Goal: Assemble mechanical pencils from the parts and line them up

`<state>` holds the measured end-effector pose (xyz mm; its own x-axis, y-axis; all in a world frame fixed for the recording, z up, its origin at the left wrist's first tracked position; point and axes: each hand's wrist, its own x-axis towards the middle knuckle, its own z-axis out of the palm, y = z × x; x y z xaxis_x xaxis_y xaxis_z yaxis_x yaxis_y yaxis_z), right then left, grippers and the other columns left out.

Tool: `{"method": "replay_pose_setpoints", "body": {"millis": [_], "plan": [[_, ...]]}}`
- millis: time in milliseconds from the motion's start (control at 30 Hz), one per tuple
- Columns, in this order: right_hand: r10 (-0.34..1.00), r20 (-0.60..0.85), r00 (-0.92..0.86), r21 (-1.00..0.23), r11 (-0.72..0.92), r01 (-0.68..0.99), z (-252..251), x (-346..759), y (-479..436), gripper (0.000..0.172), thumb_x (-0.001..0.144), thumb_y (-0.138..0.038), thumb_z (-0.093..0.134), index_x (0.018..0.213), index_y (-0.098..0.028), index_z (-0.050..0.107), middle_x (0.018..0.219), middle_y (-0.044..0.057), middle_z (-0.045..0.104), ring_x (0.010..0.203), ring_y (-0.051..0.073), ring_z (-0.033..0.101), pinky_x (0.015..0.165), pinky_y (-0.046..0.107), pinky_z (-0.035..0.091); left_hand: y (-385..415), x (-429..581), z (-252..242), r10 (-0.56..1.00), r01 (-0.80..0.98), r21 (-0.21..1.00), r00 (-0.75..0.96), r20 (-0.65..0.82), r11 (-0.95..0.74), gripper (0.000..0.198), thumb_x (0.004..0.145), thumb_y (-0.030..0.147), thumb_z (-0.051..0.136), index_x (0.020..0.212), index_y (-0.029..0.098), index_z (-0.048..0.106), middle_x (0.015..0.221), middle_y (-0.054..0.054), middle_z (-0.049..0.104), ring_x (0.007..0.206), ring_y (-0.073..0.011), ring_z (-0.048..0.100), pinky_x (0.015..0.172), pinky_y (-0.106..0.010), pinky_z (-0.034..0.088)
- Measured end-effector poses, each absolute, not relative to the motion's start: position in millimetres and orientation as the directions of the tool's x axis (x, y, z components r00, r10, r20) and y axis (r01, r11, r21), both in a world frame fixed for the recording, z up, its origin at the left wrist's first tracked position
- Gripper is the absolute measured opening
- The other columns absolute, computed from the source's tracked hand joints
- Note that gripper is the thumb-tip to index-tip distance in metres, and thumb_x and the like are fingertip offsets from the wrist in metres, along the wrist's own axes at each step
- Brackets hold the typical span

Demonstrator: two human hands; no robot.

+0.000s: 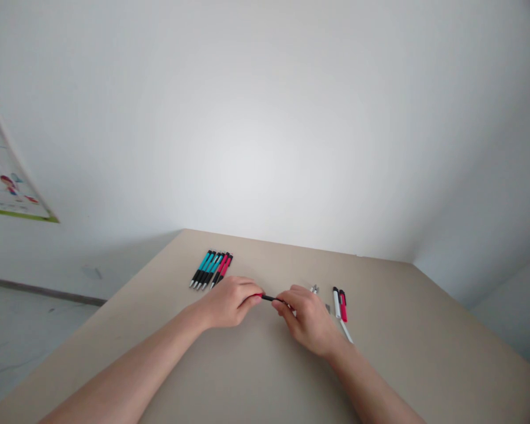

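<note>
Between my two hands, just over the table, lies a pen [270,298] with a black grip section and a bit of red at its left end. My left hand [233,301] is closed on the red end. The fingers of my right hand [304,312] pinch the black end, and its tip is hidden behind them. Beyond my left hand rests a row of several pens [209,270], teal ones and red ones with black grips. To the right of my right hand are a white pen barrel [336,302] and a red pen barrel [343,306], each with a black clip end.
A thin white strip [347,331] lies below the barrels. Small silvery pen parts [314,289] sit behind my right hand, partly hidden. The beige table [256,371] meets a white wall at the back. A poster [9,171] hangs at the left.
</note>
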<state>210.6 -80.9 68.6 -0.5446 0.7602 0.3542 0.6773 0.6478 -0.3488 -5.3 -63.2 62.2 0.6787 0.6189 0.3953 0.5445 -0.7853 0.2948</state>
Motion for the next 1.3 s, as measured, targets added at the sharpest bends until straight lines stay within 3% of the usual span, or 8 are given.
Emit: {"method": "replay_pose_setpoints", "body": {"millis": [167, 667, 833, 1300], "plan": [[0.784, 0.312, -0.537, -0.345, 0.62, 0.704, 66.7, 209.8, -81.6, 0.04, 0.096, -0.029, 0.037, 0.064, -0.017, 0.058, 0.06, 0.003, 0.054, 0.062, 0.014, 0.052, 0.059, 0.024, 0.032, -61.6, -5.3, 62.1, 0.613, 0.548, 0.281, 0.654, 0.443, -0.788, 0.02, 0.092, 0.023, 0.046, 0.083, 0.016, 0.063, 0.075, -0.004, 0.062, 0.072, -0.0153, 0.057, 0.066, -0.025, 0.042], [0.783, 0.322, -0.532, -0.338, 0.62, 0.708, 70.0, 208.9, -83.2, 0.039, 0.096, -0.028, 0.035, 0.064, -0.017, 0.055, 0.061, 0.003, 0.053, 0.059, 0.014, 0.051, 0.057, 0.025, 0.031, -62.2, -6.3, 65.1, 0.62, 0.552, 0.292, 0.633, 0.464, -0.781, 0.017, 0.091, 0.024, 0.048, 0.088, 0.016, 0.063, 0.082, -0.005, 0.065, 0.084, -0.0188, 0.051, 0.08, -0.033, 0.039], [0.775, 0.32, -0.546, -0.327, 0.631, 0.704, 68.5, 209.5, -82.5, 0.038, 0.095, -0.027, 0.035, 0.065, -0.017, 0.055, 0.06, 0.003, 0.054, 0.06, 0.014, 0.051, 0.058, 0.025, 0.031, -62.3, -6.2, 65.5, 0.633, 0.559, 0.306, 0.624, 0.458, -0.771, 0.02, 0.092, 0.024, 0.047, 0.081, 0.017, 0.063, 0.074, -0.005, 0.064, 0.083, -0.0192, 0.05, 0.079, -0.033, 0.039], [0.771, 0.312, -0.555, -0.305, 0.635, 0.71, 64.8, 210.0, -80.4, 0.037, 0.096, -0.028, 0.034, 0.067, -0.017, 0.054, 0.061, 0.003, 0.054, 0.06, 0.014, 0.05, 0.058, 0.025, 0.028, -63.8, -5.8, 66.2, 0.653, 0.567, 0.328, 0.612, 0.446, -0.755, 0.011, 0.088, 0.024, 0.054, 0.084, 0.017, 0.06, 0.08, -0.004, 0.063, 0.087, -0.0197, 0.049, 0.082, -0.034, 0.038]]}}
